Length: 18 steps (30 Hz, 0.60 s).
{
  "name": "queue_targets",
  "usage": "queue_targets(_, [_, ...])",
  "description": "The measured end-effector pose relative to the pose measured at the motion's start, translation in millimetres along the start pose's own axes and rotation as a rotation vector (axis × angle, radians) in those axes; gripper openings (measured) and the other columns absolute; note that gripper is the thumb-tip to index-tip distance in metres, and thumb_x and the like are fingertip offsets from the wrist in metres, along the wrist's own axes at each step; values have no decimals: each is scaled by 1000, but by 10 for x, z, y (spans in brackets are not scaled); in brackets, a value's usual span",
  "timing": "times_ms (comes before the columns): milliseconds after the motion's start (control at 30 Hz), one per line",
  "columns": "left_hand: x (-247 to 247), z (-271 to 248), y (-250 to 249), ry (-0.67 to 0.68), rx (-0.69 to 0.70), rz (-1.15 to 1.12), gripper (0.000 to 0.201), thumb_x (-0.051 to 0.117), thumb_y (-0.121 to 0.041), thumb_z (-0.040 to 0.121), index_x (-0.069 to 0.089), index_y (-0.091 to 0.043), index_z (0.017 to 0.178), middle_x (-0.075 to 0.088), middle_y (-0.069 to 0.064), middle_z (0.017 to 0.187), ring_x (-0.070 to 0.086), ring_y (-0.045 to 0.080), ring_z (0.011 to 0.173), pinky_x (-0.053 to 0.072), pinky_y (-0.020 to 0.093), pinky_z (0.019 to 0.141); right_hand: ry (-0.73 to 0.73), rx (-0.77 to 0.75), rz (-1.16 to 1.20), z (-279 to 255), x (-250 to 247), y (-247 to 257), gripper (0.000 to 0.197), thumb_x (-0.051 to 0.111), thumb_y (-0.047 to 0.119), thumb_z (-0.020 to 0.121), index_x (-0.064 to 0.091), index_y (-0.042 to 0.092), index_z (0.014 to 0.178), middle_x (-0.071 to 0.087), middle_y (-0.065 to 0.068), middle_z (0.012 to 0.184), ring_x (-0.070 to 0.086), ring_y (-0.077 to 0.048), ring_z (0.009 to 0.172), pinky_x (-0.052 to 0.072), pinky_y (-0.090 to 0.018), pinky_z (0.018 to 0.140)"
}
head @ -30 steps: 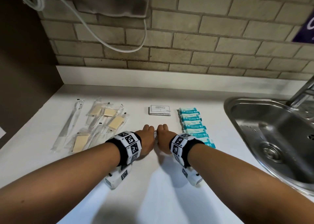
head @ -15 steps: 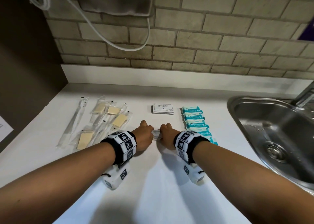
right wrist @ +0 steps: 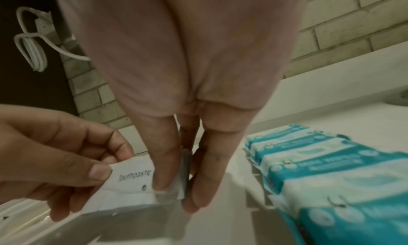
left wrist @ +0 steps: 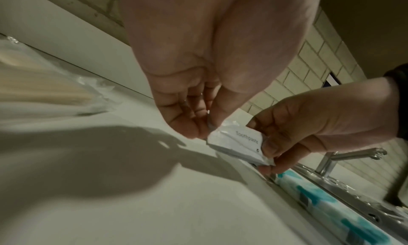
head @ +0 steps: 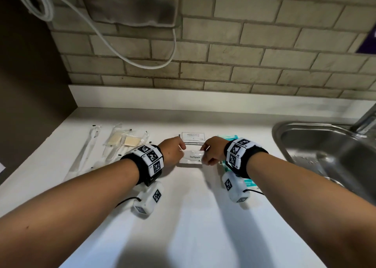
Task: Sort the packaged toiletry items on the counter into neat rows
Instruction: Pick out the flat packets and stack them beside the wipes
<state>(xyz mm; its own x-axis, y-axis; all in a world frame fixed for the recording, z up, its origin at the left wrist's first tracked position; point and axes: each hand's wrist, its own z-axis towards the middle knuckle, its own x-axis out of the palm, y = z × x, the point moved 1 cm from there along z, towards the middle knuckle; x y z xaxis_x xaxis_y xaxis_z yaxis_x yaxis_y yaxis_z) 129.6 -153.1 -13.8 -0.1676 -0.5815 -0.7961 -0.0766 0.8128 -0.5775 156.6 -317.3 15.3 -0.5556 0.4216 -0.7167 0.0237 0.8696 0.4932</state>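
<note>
On the white desk (head: 195, 227), midway along and near its back edge, your left hand (head: 173, 153) and right hand (head: 213, 151) each pinched one end of the small toothpaste packet (head: 192, 158), just in front of the shampoo sachet (head: 193, 138) and beside the teal packs (right wrist: 331, 170).

Bare forearms; behind the fingers, black wristbands (head: 146, 164) carry white square-coded panels, white camera boxes (head: 147, 200) beneath.

wipe packs (head: 247, 181) partly hidden (right wrist), faucet (head: 366, 119) cropped
</note>
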Motion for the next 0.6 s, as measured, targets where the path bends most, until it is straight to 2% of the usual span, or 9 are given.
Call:
queue_targets(100, [-13,105,-41,37,-3,45,24,52,-7,89,66,-16,106,67,6,113,61,22,106,41,22,81,-38,34,-18,151,-22,-34,34,74,0,72,68,6,105,74,-16,90,64,-23,74,57,-42,89])
queue_targets(167, [8,163,-42,69,-6,82,27,51,-6,89,69,-12,108,68,5,113,60,21,110,41,21,83,-46,46,-44,258,2,-50,35,75,-2,66,73,3,100,75,-18,92,65,-22,71,58,-44,86])
queue_targets(267, [31,238,-47,99,-2,119,27,51,-6,89,70,-13,107,69,6,114,61,22,111,41,21,84,-58,41,-105,393,26,-79,32,74,1,67,75,1,99,76,-16,91,73,-25,80,59,-46,84])
queue_targets(333, [39,286,-49,112,8,147,29,49,-5,89,70,-12,107,69,7,114,61,23,110,42,22,85,-53,45,-152,432,19,-82,29,73,6,74,74,3,102,76,-13,94,73,-25,83,60,-40,81])
queue_targets(433, [52,332,-56,119,33,194,31,47,-6,92,68,-10,114,66,7,122,57,24,116,41,23,90,-25,4,-149,465,-10,-79,32,68,10,82,67,5,114,71,-9,96,68,-19,73,59,-25,62])
queue_targets(467, [59,341,-54,120,36,200,32,46,-6,92,67,-8,115,65,8,123,57,24,117,42,24,92,-20,-13,-159,471,-16,-84,33,66,11,83,66,5,116,69,-8,95,67,-19,72,58,-23,59])
queue_targets(533, [60,351,-53,137,37,203,30,44,-8,92,69,-3,108,68,11,116,59,26,112,44,27,92,-15,-22,-194,465,-2,-80,32,65,15,85,67,5,115,67,-6,92,66,-19,73,59,-25,63])
queue_targets(600, [68,354,-58,155,51,214,25,46,-15,91,68,-2,90,71,14,101,63,28,98,47,30,85,-10,-33,-327,433,24,-52,30,62,22,85,70,5,108,71,-6,94,66,-20,79,59,-31,77])
